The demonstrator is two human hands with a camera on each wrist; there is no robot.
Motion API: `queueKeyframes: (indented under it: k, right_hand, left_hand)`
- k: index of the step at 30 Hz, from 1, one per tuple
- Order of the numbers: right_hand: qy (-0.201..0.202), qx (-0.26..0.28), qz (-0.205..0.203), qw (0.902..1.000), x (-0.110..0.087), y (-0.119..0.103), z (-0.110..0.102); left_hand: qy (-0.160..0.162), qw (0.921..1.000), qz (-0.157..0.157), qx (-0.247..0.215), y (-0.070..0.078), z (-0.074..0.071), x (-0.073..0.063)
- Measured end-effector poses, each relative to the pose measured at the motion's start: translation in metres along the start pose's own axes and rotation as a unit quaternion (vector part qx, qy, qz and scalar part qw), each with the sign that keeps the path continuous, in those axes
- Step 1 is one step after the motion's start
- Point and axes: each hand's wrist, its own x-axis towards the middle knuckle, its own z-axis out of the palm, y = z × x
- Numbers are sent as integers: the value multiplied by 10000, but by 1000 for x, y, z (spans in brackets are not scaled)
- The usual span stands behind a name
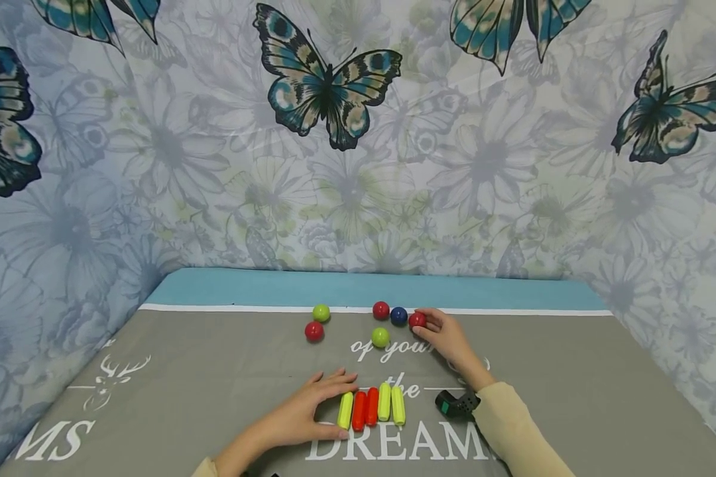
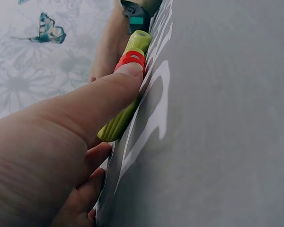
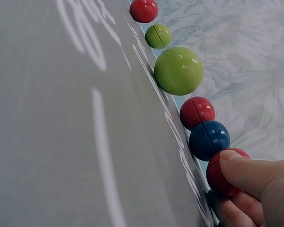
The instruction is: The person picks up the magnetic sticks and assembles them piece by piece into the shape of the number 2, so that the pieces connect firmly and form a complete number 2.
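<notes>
My right hand (image 1: pixel 450 338) pinches a glossy red ball (image 3: pixel 217 174) between thumb and fingers, at the right end of a short row. A dark blue ball (image 1: pixel 398 317) sits just left of it, then another red ball (image 1: pixel 380 310). My left hand (image 1: pixel 310 411) spreads around the left end of a side-by-side row of short sticks, fingers beyond and thumb on the near side. In that row are a yellow-green stick (image 1: pixel 345 410) at the left, two red sticks (image 1: pixel 359 412) in the middle and two more yellow-green sticks (image 1: pixel 398 405) at the right.
A green ball (image 1: pixel 380 337) lies nearer than the ball row. Farther left are another green ball (image 1: pixel 321 313) and a red ball (image 1: pixel 313 331). The grey tablecloth (image 1: pixel 215 371) has white lettering and a blue far band. A black wrist device (image 1: pixel 456 403) sits by the right sleeve.
</notes>
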Motion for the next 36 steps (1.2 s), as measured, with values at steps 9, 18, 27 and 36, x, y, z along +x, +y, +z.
queueKeyframes:
  k: [9, 18, 27, 36]
  right_hand:
    - [26, -44, 94, 9999, 1, 0, -2]
    - [9, 32, 70, 10000, 0, 0, -4]
    - [-85, 262, 57, 9996, -5, 1, -3]
    - [-59, 313, 217, 9993, -2, -1, -4]
  left_hand:
    - [-210, 9996, -156, 80, 2, -4, 6]
    - [-170, 9998, -123, 18, 0, -2, 6]
    - [-93, 9995, -220, -218, 3, -1, 2]
    - [172, 9983, -264, -484, 5, -2, 2]
